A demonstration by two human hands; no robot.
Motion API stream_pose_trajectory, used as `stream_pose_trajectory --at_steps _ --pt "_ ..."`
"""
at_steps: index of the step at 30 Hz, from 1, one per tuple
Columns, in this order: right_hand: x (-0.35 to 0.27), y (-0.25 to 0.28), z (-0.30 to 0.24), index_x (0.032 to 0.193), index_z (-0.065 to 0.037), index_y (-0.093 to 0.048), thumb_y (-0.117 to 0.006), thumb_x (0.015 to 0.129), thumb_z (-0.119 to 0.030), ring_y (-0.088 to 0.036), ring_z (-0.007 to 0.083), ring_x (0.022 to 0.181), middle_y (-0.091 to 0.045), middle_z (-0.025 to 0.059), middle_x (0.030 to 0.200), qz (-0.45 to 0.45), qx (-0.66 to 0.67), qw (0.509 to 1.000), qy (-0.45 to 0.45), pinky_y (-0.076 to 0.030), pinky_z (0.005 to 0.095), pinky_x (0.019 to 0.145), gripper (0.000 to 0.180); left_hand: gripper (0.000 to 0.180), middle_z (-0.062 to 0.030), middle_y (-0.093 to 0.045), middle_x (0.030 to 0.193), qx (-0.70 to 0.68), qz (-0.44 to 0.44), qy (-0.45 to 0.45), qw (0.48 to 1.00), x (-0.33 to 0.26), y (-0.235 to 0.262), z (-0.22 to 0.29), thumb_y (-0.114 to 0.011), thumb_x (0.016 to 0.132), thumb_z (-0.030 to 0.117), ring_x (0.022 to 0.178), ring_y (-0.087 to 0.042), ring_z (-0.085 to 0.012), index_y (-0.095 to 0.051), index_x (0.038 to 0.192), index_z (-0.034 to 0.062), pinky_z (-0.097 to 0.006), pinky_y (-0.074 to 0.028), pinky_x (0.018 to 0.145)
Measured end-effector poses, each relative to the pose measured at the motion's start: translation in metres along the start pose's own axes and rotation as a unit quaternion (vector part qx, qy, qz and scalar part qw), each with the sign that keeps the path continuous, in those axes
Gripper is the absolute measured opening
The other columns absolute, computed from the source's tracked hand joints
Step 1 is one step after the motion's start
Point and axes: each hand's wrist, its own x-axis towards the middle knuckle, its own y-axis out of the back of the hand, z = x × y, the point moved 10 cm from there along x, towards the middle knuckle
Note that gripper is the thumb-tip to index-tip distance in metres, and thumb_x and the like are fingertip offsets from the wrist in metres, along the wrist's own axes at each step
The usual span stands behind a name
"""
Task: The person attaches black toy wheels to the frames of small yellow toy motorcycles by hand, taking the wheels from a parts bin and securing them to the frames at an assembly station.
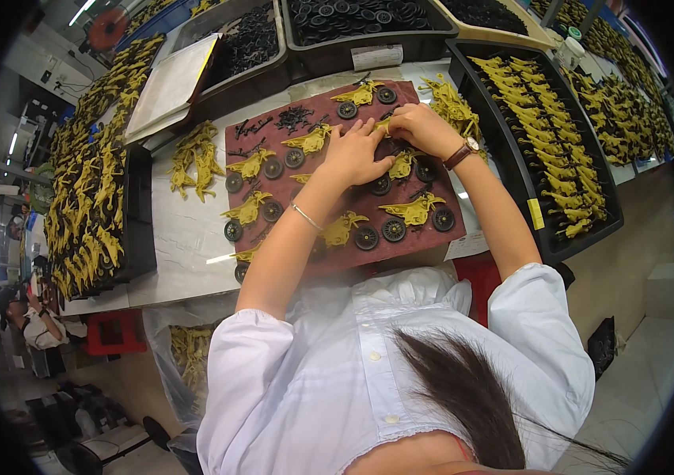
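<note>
The yellow motorcycle bodies looked like moulded plastic with a faint sheen, and the black wheels beside them seemed matt plastic or rubber. They lay on a dark red mat that looked soft and dull, like felt. The black trays were smooth plastic. The worker's white shirt was thin cloth. A brown strap, leather by its look, held the watch, and the bracelet shone like metal.
</note>
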Motion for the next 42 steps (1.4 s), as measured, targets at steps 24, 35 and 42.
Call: stream_pose_trajectory --at_steps 24,35,42 --pt "0.0 -0.002 -0.015 0.078 -0.007 -0.069 -0.065 0.074 -0.01 -0.063 0.0299 0.08 -0.066 0.0083 0.081 0.023 -0.058 0.998 0.008 -0.05 0.0389 0.071 0.006 0.061 -0.0226 -0.041 0.141 -0.039 0.001 -0.04 0.998 0.005 0.002 -0.002 -0.054 0.084 0.047 0.131 -0.039 -0.0353 -0.052 0.129 0.0068 -0.049 -0.026 0.11" --pt "0.005 -0.011 0.004 0.082 -0.008 -0.071 -0.065 0.075 -0.011 -0.065 0.0291 0.083 -0.068 0.0097 0.083 -0.037 -0.021 0.998 -0.054 -0.048 0.0415 0.075 0.01 0.026 -0.0117 -0.07 0.085 0.004 0.208 0.314 0.926 -0.019 0.068 -0.166 -0.074 0.072 0.034 0.085 -0.066 -0.0279 -0.074 0.079 0.009 -0.045 -0.042 0.082" --pt "-0.004 -0.003 0.007 0.089 -0.007 -0.071 -0.065 0.08 -0.016 -0.065 0.032 0.082 -0.068 0.0143 0.085 -0.011 0.043 0.996 -0.082 -0.05 0.0413 0.076 0.014 0.034 -0.014 -0.069 0.094 -0.056 0.124 0.355 0.925 -0.013 0.043 -0.178 -0.085 0.06 0.029 0.093 -0.064 -0.0299 -0.072 0.081 0.005 -0.043 -0.043 0.084"
